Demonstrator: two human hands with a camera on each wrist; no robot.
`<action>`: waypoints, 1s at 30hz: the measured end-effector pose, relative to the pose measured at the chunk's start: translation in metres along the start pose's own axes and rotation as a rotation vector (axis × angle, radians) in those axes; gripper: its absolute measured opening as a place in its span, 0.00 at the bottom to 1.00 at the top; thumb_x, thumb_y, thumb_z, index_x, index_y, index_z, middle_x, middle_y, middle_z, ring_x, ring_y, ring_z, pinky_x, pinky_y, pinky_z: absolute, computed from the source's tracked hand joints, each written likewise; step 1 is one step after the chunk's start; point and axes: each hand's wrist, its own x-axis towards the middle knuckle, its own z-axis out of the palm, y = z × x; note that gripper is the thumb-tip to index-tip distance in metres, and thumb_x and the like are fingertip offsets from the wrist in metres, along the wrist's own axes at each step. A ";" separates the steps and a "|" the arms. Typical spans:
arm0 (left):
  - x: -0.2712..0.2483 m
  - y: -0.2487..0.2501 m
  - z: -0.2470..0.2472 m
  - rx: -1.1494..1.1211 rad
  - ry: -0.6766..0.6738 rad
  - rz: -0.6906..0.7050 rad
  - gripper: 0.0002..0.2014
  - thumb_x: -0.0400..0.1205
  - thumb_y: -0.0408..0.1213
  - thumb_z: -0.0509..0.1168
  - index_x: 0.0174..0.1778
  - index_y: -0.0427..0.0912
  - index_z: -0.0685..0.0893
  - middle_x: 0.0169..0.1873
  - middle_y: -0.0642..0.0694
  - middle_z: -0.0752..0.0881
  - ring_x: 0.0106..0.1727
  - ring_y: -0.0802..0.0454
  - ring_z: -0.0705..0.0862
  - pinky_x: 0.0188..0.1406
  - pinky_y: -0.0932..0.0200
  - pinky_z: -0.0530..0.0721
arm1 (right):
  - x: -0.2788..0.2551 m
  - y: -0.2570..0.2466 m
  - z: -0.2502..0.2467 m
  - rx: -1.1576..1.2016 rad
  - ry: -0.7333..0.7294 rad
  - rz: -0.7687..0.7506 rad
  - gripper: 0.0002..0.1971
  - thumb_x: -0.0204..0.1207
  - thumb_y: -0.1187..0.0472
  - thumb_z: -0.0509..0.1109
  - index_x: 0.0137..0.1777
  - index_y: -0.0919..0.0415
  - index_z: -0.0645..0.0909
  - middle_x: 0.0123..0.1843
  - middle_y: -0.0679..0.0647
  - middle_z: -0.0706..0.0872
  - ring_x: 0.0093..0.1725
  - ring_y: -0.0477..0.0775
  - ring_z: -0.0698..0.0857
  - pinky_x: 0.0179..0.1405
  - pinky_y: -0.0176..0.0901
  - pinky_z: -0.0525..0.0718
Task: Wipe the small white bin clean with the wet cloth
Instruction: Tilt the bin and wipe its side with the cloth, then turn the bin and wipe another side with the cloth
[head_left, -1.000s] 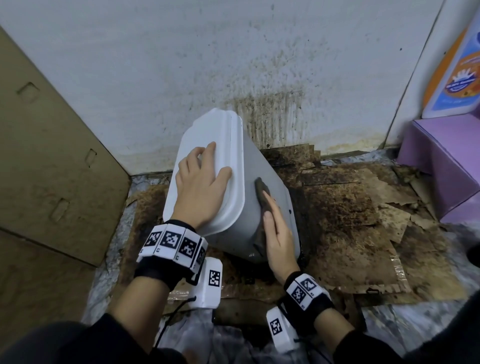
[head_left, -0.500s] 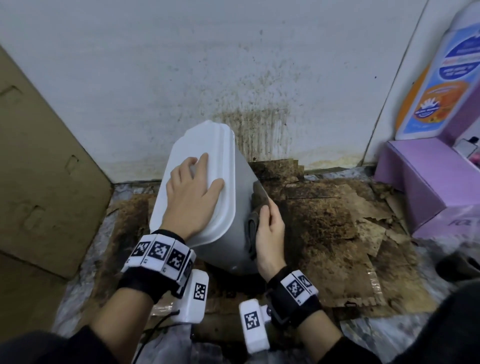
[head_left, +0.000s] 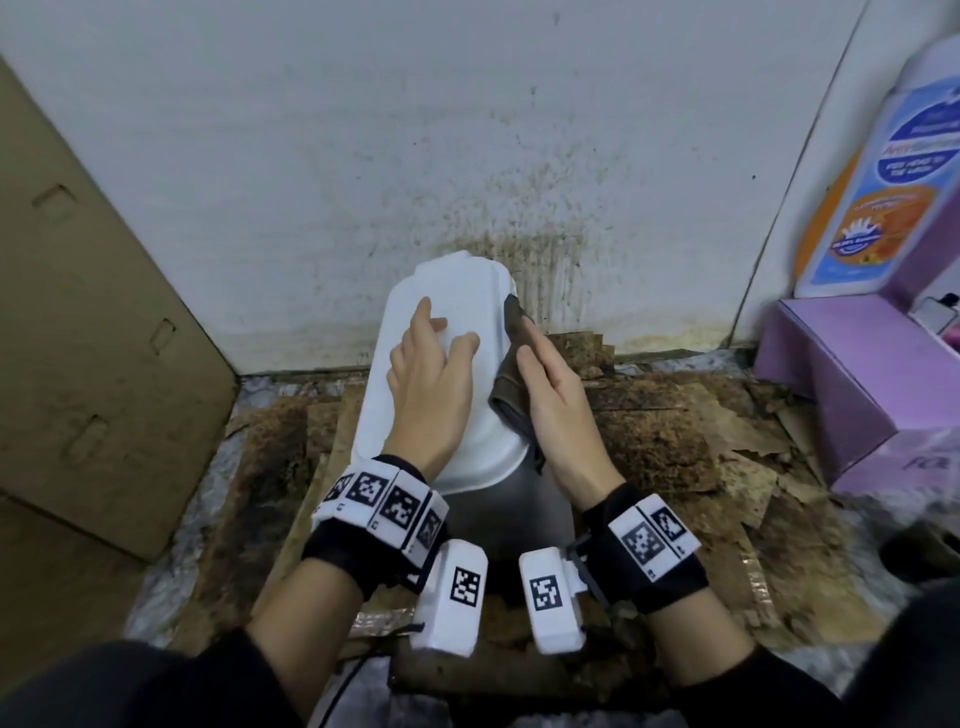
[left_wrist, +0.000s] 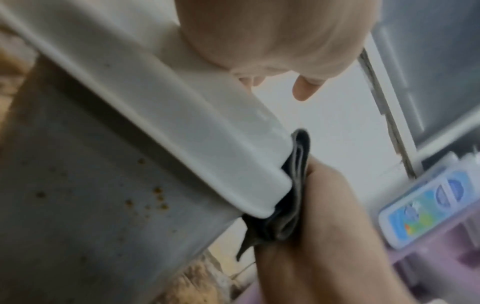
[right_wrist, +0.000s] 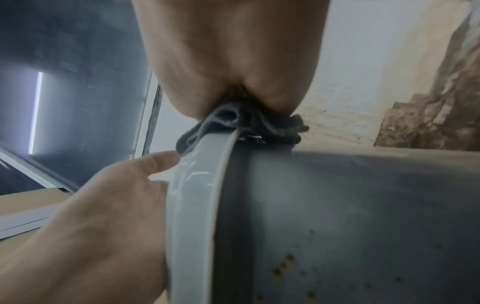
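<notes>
Nearest, two wrists with tagged bands reach toward the wall. The small white bin (head_left: 452, 447) stands on stained cardboard (head_left: 649, 436) on the floor, its lid tilted toward the camera, and brown specks dot its grey side (clearest in the wrist views). The left hand (head_left: 431, 384) lies on the lid with its grip released, fingers loosely spread and the thumb lifted. Just to the right, the right hand (head_left: 558, 400) presses the dark wet cloth (head_left: 511, 374) flat-fingered against the lid's right rim, the cloth bunched between palm and rim. Farther off is a spattered white wall (head_left: 467, 156), a cardboard sheet (head_left: 93, 322) at left, and a purple box (head_left: 852, 374) with a bottle (head_left: 883, 171) at right.
</notes>
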 end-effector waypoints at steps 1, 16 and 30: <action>-0.001 0.002 -0.001 -0.175 0.008 -0.028 0.31 0.86 0.51 0.57 0.86 0.54 0.61 0.75 0.55 0.74 0.80 0.52 0.67 0.83 0.45 0.64 | 0.000 -0.003 -0.004 -0.022 -0.004 -0.007 0.26 0.89 0.43 0.62 0.86 0.38 0.69 0.84 0.35 0.73 0.82 0.38 0.73 0.84 0.53 0.73; -0.010 -0.021 -0.025 0.322 -0.101 -0.177 0.37 0.89 0.60 0.54 0.89 0.42 0.55 0.85 0.34 0.60 0.85 0.34 0.61 0.80 0.38 0.63 | -0.007 -0.028 -0.062 -0.251 -0.029 0.017 0.27 0.91 0.45 0.60 0.88 0.32 0.61 0.86 0.32 0.68 0.71 0.27 0.76 0.54 0.23 0.83; -0.024 -0.034 -0.007 0.030 -0.219 -0.179 0.48 0.75 0.76 0.63 0.85 0.67 0.45 0.78 0.49 0.78 0.71 0.41 0.82 0.71 0.37 0.81 | -0.016 -0.025 -0.072 -0.381 -0.031 0.139 0.52 0.63 0.25 0.79 0.85 0.24 0.54 0.85 0.38 0.64 0.84 0.54 0.68 0.79 0.68 0.75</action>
